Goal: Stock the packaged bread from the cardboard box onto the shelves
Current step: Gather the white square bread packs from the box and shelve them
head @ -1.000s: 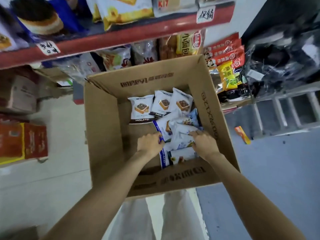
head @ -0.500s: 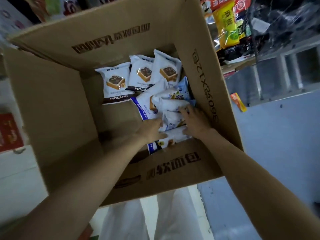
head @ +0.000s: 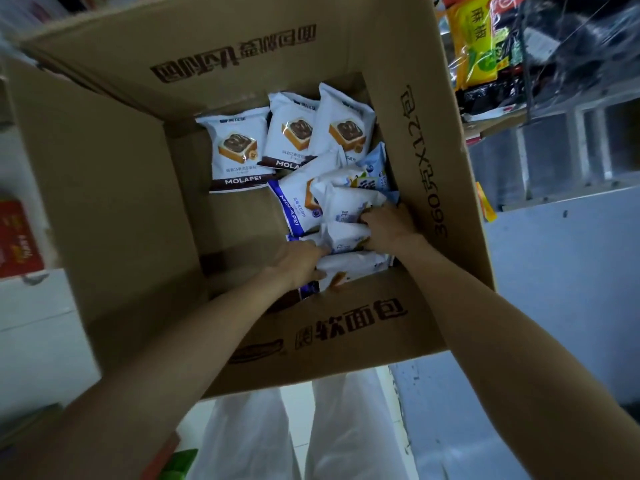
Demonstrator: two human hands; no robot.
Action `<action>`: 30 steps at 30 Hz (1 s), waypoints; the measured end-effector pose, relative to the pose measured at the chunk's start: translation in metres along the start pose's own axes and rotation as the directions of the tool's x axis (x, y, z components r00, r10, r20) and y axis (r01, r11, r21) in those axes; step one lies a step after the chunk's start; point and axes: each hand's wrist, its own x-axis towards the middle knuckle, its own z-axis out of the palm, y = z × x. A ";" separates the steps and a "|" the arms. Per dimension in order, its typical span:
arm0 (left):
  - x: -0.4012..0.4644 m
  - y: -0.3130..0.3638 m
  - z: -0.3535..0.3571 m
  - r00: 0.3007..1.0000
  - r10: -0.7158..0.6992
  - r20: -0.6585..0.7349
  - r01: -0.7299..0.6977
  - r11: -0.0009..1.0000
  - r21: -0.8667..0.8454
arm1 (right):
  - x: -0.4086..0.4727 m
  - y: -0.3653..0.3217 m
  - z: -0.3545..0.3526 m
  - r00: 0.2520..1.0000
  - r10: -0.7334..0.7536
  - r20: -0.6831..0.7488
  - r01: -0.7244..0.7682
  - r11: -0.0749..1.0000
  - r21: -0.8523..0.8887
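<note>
An open cardboard box (head: 114, 188) fills the view, with white bread packets lying on its bottom. Three chocolate-toast packets (head: 239, 150) stand in a row along the far wall. A heap of white and blue packets (head: 301, 199) lies at the right side. Both of my hands are down in that heap. My left hand (head: 298, 263) grips a white packet (head: 346, 268) near the box's front wall. My right hand (head: 386, 225) grips a crumpled white packet (head: 344, 206) on top of the heap. The fingertips of both hands are hidden among the wrappers.
Snack bags, one yellow (head: 474, 39), hang on a rack at the upper right, with dark plastic-wrapped goods (head: 581, 46) beside them. Below that is a metal shelf frame (head: 554, 147). A red carton (head: 17, 237) sits at the left. White trousers (head: 301, 427) and grey floor (head: 519, 341) lie below the box.
The view has tilted down and closer to the box, so the upper shelves have left the frame. Both hands have dug deeper into the heap and closed round packets.
</note>
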 end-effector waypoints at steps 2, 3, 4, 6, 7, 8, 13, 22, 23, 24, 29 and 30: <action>-0.011 -0.015 -0.010 0.998 -0.005 -0.058 0.007 1.000 0.029 | -0.002 -0.006 -0.011 0.994 -0.070 -0.082 0.070 0.998 0.004; -0.016 -0.024 -0.014 0.997 -0.019 -0.076 0.020 1.000 0.016 | -0.004 -0.008 -0.019 0.988 -0.078 -0.135 0.084 0.996 0.040; -0.021 -0.033 -0.018 0.996 -0.041 -0.085 0.039 0.999 -0.024 | -0.005 -0.010 -0.026 0.980 -0.072 -0.184 0.087 0.993 0.076; -0.028 -0.050 -0.022 0.987 -0.115 -0.110 0.092 0.976 -0.198 | -0.007 -0.011 -0.041 0.967 -0.042 -0.251 0.076 0.989 0.127; -0.031 -0.058 -0.023 0.979 -0.157 -0.130 0.112 0.947 -0.301 | -0.008 -0.010 -0.048 0.964 -0.022 -0.265 0.065 0.986 0.154; -0.034 -0.064 -0.024 0.969 -0.191 -0.158 0.118 0.915 -0.385 | -0.009 -0.010 -0.053 0.960 0.001 -0.279 0.053 0.981 0.185; -0.048 -0.079 -0.034 0.928 -0.269 -0.258 0.147 0.900 -0.411 | -0.024 -0.009 -0.067 0.926 0.121 -0.358 0.027 0.924 0.381; -0.120 -0.083 -0.081 0.722 -0.478 -0.500 0.123 0.800 -0.588 | -0.117 -0.023 -0.091 0.769 0.392 -0.505 0.159 0.648 0.745; -0.132 -0.083 -0.087 0.690 -0.547 -0.475 0.050 0.690 -0.722 | -0.128 -0.025 -0.095 0.764 0.418 -0.492 0.181 0.593 0.785; -0.145 -0.080 -0.094 0.662 -0.606 -0.441 -0.035 0.563 -0.826 | -0.138 -0.028 -0.100 0.763 0.432 -0.480 0.207 0.541 0.815; -0.209 -0.055 -0.130 0.517 -0.727 -0.452 -0.362 0.293 -0.885 | -0.176 -0.053 -0.134 0.787 0.396 -0.474 0.334 0.373 0.866; -0.220 -0.050 -0.135 0.481 -0.738 -0.474 -0.410 0.288 -0.865 | -0.183 -0.059 -0.141 0.784 0.389 -0.484 0.361 0.350 0.865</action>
